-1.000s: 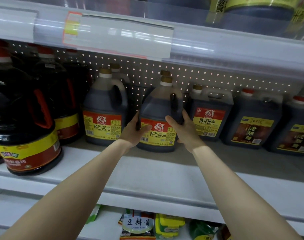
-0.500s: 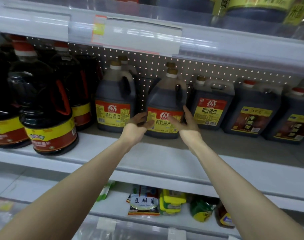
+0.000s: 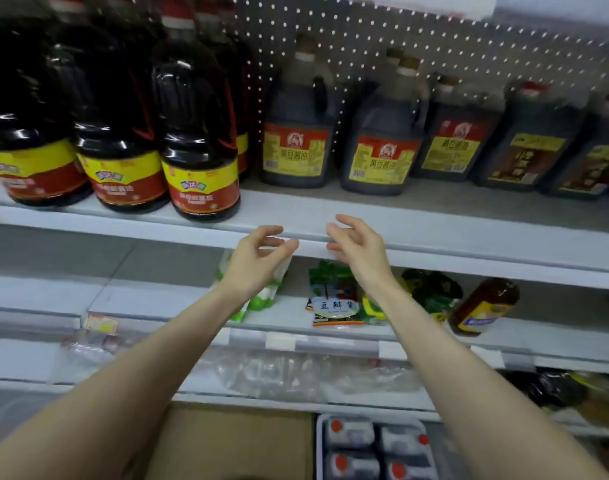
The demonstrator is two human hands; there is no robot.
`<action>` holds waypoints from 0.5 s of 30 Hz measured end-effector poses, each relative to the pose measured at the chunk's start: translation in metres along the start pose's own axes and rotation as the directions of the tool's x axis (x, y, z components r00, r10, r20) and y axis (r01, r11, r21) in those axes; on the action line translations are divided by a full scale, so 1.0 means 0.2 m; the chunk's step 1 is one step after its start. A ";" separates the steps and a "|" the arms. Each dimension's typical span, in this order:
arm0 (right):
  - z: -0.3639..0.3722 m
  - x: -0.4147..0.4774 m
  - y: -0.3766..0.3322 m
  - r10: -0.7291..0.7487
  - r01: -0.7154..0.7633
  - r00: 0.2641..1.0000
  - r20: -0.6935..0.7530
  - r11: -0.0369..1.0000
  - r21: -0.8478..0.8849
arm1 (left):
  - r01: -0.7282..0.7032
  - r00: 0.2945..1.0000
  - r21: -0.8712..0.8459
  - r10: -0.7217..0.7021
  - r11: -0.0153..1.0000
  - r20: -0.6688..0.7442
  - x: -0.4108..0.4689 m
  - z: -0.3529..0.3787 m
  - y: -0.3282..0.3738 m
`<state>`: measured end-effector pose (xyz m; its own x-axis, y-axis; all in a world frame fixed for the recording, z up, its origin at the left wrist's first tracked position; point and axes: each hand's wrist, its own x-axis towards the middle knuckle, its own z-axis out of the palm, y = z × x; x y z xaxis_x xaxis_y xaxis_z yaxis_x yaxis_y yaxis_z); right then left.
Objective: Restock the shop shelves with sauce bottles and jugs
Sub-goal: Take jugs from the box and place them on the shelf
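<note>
Both hands hold nothing. The left hand [image 3: 258,258] and the right hand [image 3: 358,247] hang in the air side by side, palms turned toward each other, fingers loosely curled (a small gap between the two). They are in front of the white lip of the shelf [image 3: 469,220], touching no bottle.

Above and just behind them, a dark sauce jug [image 3: 382,136] with a red and yellow label stands upright on that shelf. It is between a matching jug [image 3: 296,133] on its left and a squarer jug [image 3: 459,136] on its right. Further left stand round dark bottles [image 3: 199,150] with red and yellow labels, near the shelf's front.

On the lower shelf [image 3: 157,299] lie sauce packets [image 3: 334,306] and a tipped brown bottle [image 3: 483,306]. At the bottom a crate [image 3: 372,448] holds red-capped jugs beside a cardboard box [image 3: 233,441].
</note>
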<state>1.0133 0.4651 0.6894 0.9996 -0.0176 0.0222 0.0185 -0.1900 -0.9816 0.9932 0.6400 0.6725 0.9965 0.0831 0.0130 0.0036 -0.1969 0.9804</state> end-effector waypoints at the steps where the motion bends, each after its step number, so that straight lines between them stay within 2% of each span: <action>1: 0.08 -0.07 0.04 0.019 -0.019 1.000 -0.003 1.000 0.003 | 0.019 1.000 -0.004 -0.019 1.000 0.002 -0.06 -0.08 -0.06; 8: 0.58 -0.43 0.44 0.192 -0.192 0.980 0.041 0.981 -0.019 | 0.256 0.967 -0.021 -0.256 0.966 0.020 -0.39 -0.47 -0.64; 15: 0.89 -0.68 1.16 0.404 -0.391 0.906 0.124 0.913 -0.120 | 0.479 0.878 -0.005 -0.478 0.878 0.026 -0.63 -0.57 -1.39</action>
<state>0.8860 0.5983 0.4259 0.9160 0.0287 -0.4002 -0.3764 -0.2842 -0.8818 0.8579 0.7961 0.4202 0.8751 0.1422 -0.4625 0.4796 -0.1281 0.8681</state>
